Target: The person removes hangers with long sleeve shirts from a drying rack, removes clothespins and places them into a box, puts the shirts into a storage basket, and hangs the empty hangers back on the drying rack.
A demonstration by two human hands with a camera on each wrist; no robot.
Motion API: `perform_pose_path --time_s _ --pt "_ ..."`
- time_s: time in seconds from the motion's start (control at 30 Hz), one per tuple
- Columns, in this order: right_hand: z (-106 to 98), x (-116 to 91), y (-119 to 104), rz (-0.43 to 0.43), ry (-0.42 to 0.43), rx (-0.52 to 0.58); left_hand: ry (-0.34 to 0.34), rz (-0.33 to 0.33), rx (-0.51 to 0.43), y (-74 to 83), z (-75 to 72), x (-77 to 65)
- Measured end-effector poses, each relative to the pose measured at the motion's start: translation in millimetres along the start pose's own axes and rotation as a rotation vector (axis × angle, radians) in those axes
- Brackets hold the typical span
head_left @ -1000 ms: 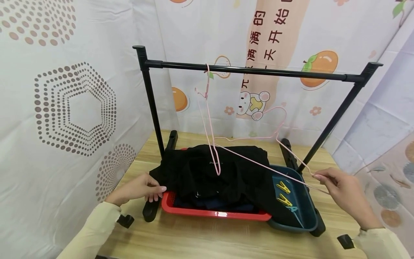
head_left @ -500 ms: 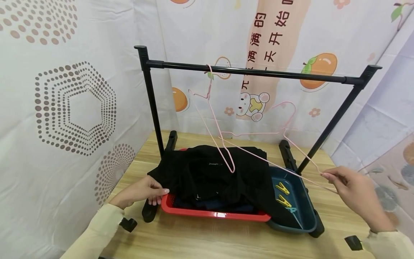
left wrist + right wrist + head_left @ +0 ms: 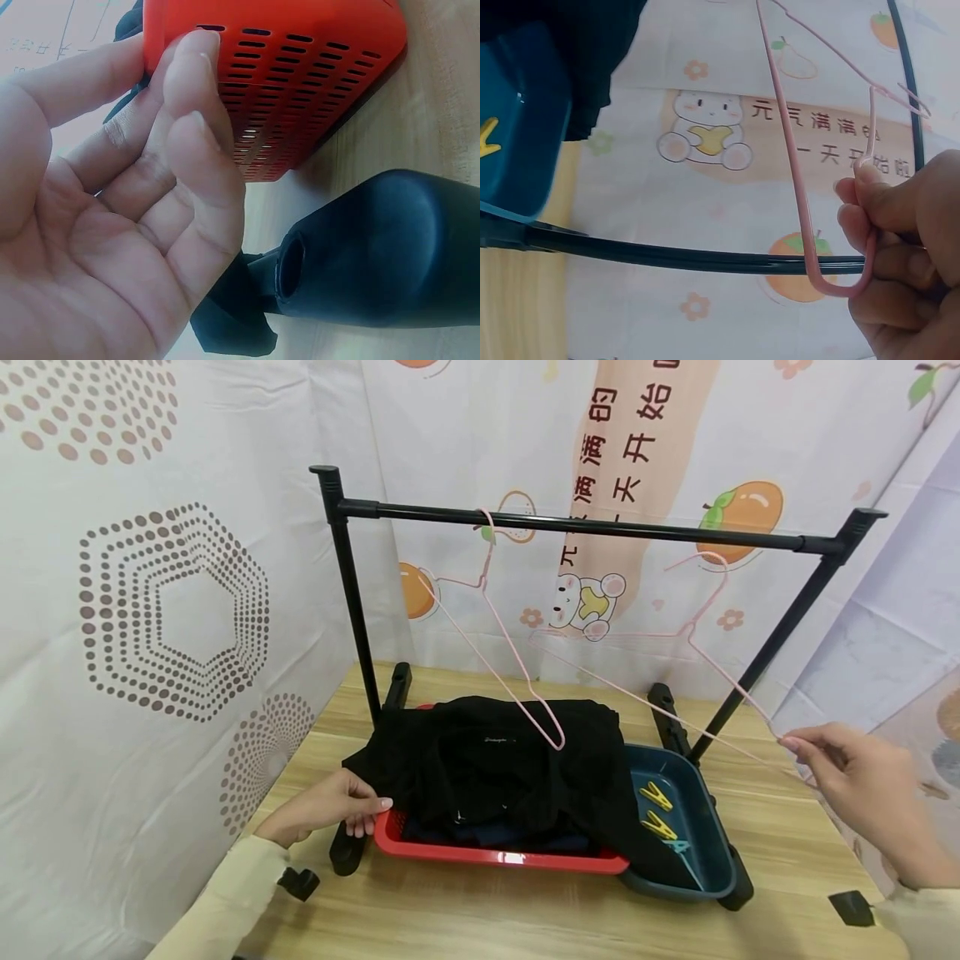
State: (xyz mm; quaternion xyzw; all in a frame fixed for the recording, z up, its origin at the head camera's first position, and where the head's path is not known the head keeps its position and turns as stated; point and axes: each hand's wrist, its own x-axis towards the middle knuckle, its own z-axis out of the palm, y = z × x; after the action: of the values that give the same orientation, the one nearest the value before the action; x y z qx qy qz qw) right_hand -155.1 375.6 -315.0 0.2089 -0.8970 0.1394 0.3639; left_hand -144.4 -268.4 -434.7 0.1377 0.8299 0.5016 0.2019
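My right hand (image 3: 862,781) grips one end of a pink wire hanger (image 3: 793,165), the thumb and fingers curled round its wire. Held out to the right, this hanger has its hook up, just below the black rail. A second pink hanger (image 3: 487,560) hangs from the rail by its hook, with nothing on it. A black garment (image 3: 502,768) lies heaped over a red basket (image 3: 517,858). At the basket's left front corner, my left hand (image 3: 330,810) holds the rim, thumb on top and fingers curled below, as the left wrist view shows.
The black rack's rail (image 3: 600,527) spans above the basket, on two uprights with long feet. A dark teal tray (image 3: 720,852) to the right of the basket contains yellow clips (image 3: 656,795) and a light blue one (image 3: 677,847). Printed curtains (image 3: 465,435) surround the wooden table (image 3: 465,918).
My right hand has moved right and upward, raising its hanger towards the rail. The hanging hanger has turned, showing more of its width. My left hand remains at the basket's rim.
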Motion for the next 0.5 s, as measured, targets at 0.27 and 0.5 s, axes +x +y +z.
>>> perform_pose_path --time_s 0.27,0.5 --pt "-18 16 2 0.019 0.038 -0.034 -0.007 0.008 -0.006 -2.7 0.7 0.6" --pt "-29 28 16 0.113 0.071 0.145 -0.007 0.021 0.011 -6.5 -1.0 2.0"
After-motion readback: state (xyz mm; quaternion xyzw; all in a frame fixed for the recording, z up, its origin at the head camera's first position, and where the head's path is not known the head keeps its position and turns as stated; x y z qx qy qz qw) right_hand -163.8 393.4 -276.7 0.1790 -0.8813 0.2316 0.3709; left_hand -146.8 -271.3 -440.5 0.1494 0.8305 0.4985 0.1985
